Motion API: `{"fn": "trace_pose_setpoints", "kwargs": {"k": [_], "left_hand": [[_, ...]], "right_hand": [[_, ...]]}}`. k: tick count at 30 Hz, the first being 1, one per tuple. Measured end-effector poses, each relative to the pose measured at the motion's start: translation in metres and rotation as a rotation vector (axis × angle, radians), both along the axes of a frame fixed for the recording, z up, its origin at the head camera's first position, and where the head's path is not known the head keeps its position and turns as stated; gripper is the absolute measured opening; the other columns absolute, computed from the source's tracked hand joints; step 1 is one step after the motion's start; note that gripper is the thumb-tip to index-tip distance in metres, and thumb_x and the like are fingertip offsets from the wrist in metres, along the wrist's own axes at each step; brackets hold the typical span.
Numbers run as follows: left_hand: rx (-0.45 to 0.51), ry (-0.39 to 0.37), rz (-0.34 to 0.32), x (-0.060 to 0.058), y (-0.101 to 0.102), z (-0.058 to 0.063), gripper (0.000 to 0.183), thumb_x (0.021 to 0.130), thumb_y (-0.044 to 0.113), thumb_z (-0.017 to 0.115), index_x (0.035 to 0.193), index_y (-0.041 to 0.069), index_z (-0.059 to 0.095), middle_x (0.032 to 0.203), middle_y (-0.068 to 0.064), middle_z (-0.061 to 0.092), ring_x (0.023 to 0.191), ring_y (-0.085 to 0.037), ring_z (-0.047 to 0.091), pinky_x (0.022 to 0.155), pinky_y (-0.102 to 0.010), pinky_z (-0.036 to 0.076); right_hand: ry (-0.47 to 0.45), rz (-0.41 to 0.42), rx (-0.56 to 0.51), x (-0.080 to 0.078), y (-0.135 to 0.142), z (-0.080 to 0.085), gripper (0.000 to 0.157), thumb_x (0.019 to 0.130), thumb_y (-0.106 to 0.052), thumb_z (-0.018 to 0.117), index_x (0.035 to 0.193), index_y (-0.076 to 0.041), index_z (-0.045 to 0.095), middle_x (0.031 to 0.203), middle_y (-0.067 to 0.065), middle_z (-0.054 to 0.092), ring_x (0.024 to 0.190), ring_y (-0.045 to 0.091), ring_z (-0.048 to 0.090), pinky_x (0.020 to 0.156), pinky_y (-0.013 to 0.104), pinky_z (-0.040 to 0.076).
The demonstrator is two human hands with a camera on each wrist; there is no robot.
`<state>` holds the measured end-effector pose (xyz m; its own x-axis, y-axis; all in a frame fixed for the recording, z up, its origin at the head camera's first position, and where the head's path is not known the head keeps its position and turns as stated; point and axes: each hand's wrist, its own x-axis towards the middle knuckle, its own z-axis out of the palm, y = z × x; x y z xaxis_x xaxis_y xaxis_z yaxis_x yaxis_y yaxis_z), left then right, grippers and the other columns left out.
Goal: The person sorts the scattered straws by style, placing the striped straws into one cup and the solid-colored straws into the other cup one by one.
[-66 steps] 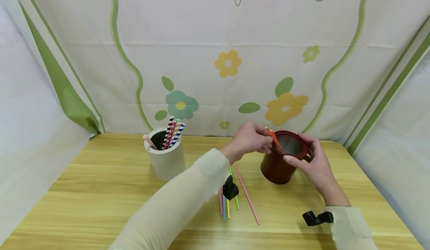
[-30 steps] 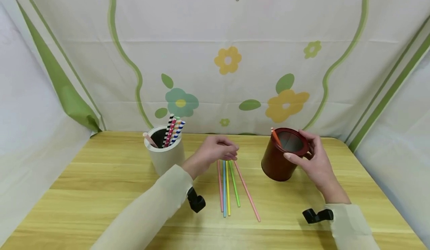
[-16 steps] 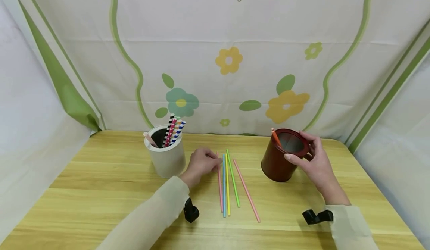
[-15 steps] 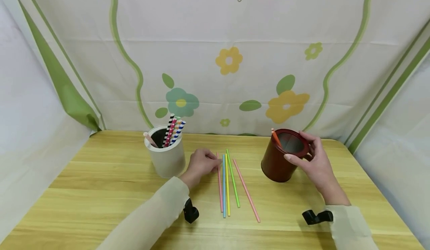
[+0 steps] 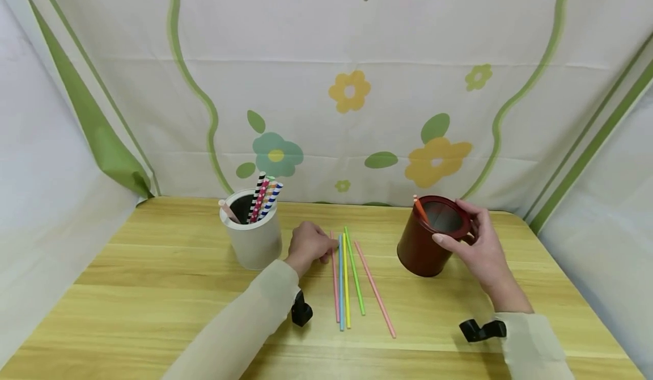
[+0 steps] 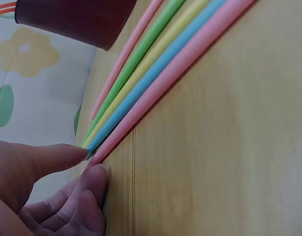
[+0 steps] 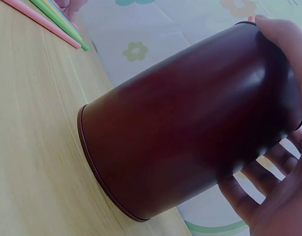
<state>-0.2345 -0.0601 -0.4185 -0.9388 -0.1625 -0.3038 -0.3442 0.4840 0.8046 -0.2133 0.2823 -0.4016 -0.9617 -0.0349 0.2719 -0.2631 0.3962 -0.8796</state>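
Left hand (image 5: 312,244): at the far end of the nearest pink straw (image 5: 335,289), on its right (pinch or mere touch, cannot tell). Right hand (image 5: 476,249): grips the brown mug (image 5: 420,249), left of it; orange straws (image 5: 420,209) inside, lower ends hidden.

- Left on the table (image 5: 127,289): pot (image 5: 253,247), straws (image 5: 261,199) inside.
- Right: mug (image 5: 424,249), sticks (image 5: 421,210) inside.
- Between: five loose straws (image 5: 347,289).
- Left hand (image 5: 311,244): at the loose straws' far ends, beside the leftmost.
- Right hand (image 5: 479,247): on mug's right.
- Behind: cloth (image 5: 306,39).
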Motion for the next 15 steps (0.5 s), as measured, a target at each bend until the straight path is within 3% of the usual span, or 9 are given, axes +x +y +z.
{"fn": "trace_pose_setpoints", "kwargs": {"k": [4, 9, 15], "left_hand": [[-0.084, -0.024, 0.010, -0.002, 0.002, 0.000, 0.027, 0.090, 0.012, 0.085, 0.070, 0.008, 0.068, 0.057, -0.005, 0.066, 0.049, -0.015, 0.056, 0.045, -0.024, 0.041], [-0.103, -0.046, 0.003, -0.008, 0.003, -0.001, 0.030, 0.089, 0.013, 0.085, 0.065, 0.007, 0.068, 0.056, -0.006, 0.066, 0.047, -0.017, 0.056, 0.045, -0.026, 0.042], [-0.133, -0.061, -0.053, -0.030, -0.002, -0.029, 0.032, 0.091, 0.019, 0.082, 0.063, 0.010, 0.070, 0.056, -0.005, 0.068, 0.047, -0.019, 0.060, 0.046, -0.029, 0.044]], "right_hand": [[-0.013, -0.002, -0.009, 0.000, -0.001, -0.001, 0.084, 0.096, -0.010, 0.081, 0.165, -0.019, 0.034, 0.146, -0.015, 0.052, 0.123, 0.004, 0.056, 0.091, 0.010, 0.051], [-0.008, -0.007, 0.002, 0.000, 0.000, 0.000, 0.084, 0.096, -0.011, 0.081, 0.165, -0.020, 0.033, 0.148, -0.014, 0.051, 0.124, 0.003, 0.055, 0.093, 0.009, 0.049], [0.007, -0.003, -0.010, -0.001, 0.000, -0.001, 0.084, 0.096, -0.008, 0.081, 0.165, -0.017, 0.034, 0.145, -0.016, 0.052, 0.124, 0.003, 0.056, 0.092, 0.008, 0.050]]}}
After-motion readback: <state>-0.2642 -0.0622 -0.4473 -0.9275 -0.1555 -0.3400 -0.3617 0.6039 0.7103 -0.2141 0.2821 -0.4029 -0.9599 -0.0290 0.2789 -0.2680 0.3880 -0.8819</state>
